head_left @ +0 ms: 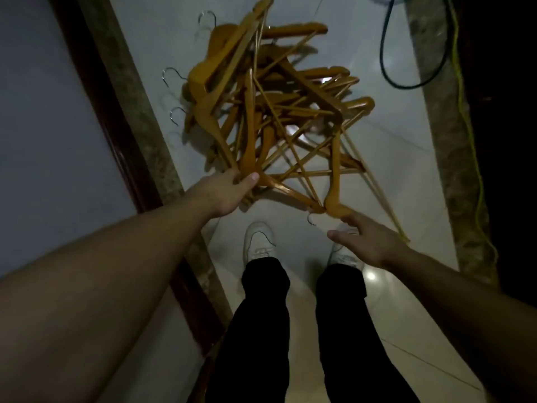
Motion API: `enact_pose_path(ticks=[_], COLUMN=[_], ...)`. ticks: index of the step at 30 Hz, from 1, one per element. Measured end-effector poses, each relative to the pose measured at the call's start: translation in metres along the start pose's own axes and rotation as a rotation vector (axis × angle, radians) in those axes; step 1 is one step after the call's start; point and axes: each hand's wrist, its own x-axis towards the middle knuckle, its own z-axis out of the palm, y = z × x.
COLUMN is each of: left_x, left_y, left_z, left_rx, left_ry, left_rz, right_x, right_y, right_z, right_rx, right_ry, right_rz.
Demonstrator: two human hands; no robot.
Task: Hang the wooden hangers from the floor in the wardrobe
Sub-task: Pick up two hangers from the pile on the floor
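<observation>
A tangled pile of several wooden hangers (270, 106) with metal hooks lies on the white tiled floor in front of my feet. My left hand (229, 190) is closed around the near end of a wooden hanger (250, 146) at the pile's front edge. My right hand (369, 242) hovers with fingers spread just below the shoulder of another hanger (334, 205), fingertips almost touching it. A small metal hook (311, 219) shows beside that hand.
A dark wooden frame (116, 117) and a pale panel (43, 112) run along the left. A black cable (406, 82) and a yellow cord (470, 141) lie at the right by a marble strip. My white shoes (258, 239) stand just behind the pile.
</observation>
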Motion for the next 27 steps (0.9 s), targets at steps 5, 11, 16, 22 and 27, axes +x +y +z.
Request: enact_pose_path(ticks=[5, 11, 16, 22, 27], left_x=[0.068, 0.128, 0.159, 0.179, 0.182], left_y=[-0.003, 0.0, 0.009, 0.009, 0.015], left_z=[0.018, 0.046, 0.054, 0.067, 0.075], left_rx=[-0.086, -0.105, -0.127, -0.077, 0.021], left_ry=[0.031, 0.148, 0.305, 0.359, 0.464], left_rz=[-0.072, -0.077, -0.1, -0.112, -0.134], right_x=[0.064, 0.12, 0.151, 0.175, 0.201], right_y=[0.033, 0.059, 0.061, 0.064, 0.067], right_z=[0.026, 0.043, 0.049, 0.048, 0.055], right_rx=[-0.042, 0.037, 0.038, 0.034, 0.188], right_ry=[-0.041, 0.025, 0.07, 0.132, 0.274], right_rz=[0.113, 0.151, 0.16, 0.134, 0.214])
